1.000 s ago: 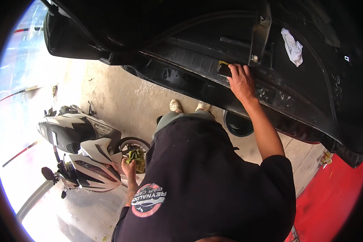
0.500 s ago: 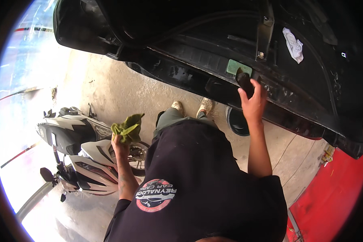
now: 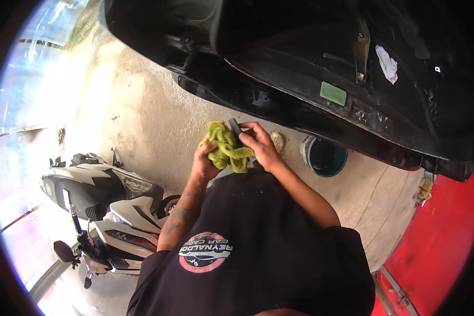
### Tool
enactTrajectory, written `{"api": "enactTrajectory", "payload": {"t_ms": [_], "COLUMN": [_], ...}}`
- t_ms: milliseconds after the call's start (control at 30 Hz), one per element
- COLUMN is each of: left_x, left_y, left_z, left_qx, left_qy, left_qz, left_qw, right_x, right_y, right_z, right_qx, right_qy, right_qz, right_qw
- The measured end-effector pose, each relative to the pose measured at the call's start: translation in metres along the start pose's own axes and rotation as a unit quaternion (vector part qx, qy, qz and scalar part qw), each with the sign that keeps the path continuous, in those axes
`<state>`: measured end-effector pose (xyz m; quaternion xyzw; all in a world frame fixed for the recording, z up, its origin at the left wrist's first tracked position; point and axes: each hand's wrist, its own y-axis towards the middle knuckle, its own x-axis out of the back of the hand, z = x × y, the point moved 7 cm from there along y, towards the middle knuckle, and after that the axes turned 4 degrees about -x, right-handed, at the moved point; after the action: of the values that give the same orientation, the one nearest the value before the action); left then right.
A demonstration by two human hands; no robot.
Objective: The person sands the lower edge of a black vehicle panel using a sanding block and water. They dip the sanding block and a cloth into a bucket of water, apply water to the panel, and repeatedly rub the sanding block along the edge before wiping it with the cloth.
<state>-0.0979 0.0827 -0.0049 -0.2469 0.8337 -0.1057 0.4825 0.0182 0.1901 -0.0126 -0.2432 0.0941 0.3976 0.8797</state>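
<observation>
In front of my waist, a crumpled yellow-green cloth (image 3: 224, 150) is gripped by my left hand (image 3: 204, 159), its fingers closed. My right hand (image 3: 262, 148) pinches a small dark oblong piece (image 3: 235, 126) between thumb and fingers, right beside the cloth; its exact kind does not show. One fold of the cloth reaches to my right fingers. Ahead and to the right, a flat green block (image 3: 333, 94) lies inside the black open car compartment (image 3: 279, 79), near its edge. Farther in is a crumpled white cloth (image 3: 387, 64).
A dark bucket (image 3: 327, 158) stands on the concrete floor below the car's edge, right of my shoe (image 3: 277, 141). At my left is a parked white and black motor scooter (image 3: 124, 221). A red surface (image 3: 432, 231) spans the far right.
My right hand has come back from the car compartment with the dark piece, leaving the green block there. My left hand has moved forward and right with the cloth, so both hands meet.
</observation>
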Motion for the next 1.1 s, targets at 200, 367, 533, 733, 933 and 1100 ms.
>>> {"api": "enactTrajectory", "payload": {"t_ms": [200, 367, 533, 733, 933, 1100], "left_x": [0.018, 0.018, 0.032, 0.006, -0.012, -0.015], "left_y": [0.005, 0.006, 0.006, 0.007, 0.014, 0.010], "left_z": [-0.007, -0.015, -0.024, -0.051, -0.029, -0.029], "left_qx": [-0.009, 0.015, 0.024, -0.067, -0.116, -0.134], "left_qy": [0.043, 0.053, 0.027, 0.261, 0.301, 0.274], "left_qz": [-0.015, -0.008, -0.019, 0.039, 0.078, 0.051], "left_qw": [0.999, 0.998, 0.999, 0.962, 0.943, 0.951], "right_x": [-0.022, -0.022, -0.014, -0.003, -0.021, -0.017], "right_y": [0.004, -0.002, -0.014, -0.020, -0.024, -0.034], "right_z": [-0.025, -0.015, 0.003, 0.027, 0.016, 0.018], "right_qx": [-0.014, 0.002, -0.062, 0.009, 0.000, 0.022], "right_qy": [-0.012, -0.009, 0.141, -0.029, -0.093, -0.131], "right_qz": [-0.069, -0.089, -0.117, -0.158, -0.090, -0.105], "right_qw": [0.997, 0.996, 0.981, 0.987, 0.992, 0.986]}}
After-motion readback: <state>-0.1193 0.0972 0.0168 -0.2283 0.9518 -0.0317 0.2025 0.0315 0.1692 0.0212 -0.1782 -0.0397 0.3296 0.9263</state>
